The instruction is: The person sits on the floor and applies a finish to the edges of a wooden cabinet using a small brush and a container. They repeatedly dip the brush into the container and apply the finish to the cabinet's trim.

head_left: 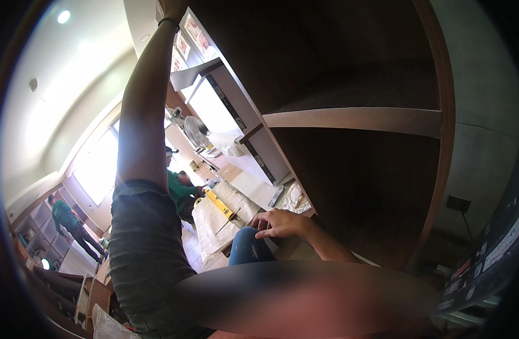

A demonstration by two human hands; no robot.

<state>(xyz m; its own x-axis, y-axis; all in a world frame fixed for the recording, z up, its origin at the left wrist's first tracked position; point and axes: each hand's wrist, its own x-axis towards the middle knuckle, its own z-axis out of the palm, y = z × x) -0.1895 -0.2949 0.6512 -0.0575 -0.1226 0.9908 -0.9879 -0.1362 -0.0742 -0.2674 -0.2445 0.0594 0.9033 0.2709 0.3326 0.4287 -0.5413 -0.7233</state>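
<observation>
My left arm reaches straight up past a tall, dark brown cabinet [350,186]. At the upper edge of the view my left hand [172,8] is next to the cabinet's top corner; its fingers are cut off, so what it touches is hidden. Lower down, my right hand [283,224] rests by my bent knee in blue jeans [249,248]. Its fingers are loosely curved and apart, with nothing visible in them. A pale shelf edge [355,118] crosses the cabinet's dark inside.
A yellow spirit level [220,204] lies on a covered work surface [209,233]. One person in green [183,189] leans over there; another person [70,217] stands farther left by shelving. A fan [196,131] stands beyond. A dark printed box [485,265] is at right.
</observation>
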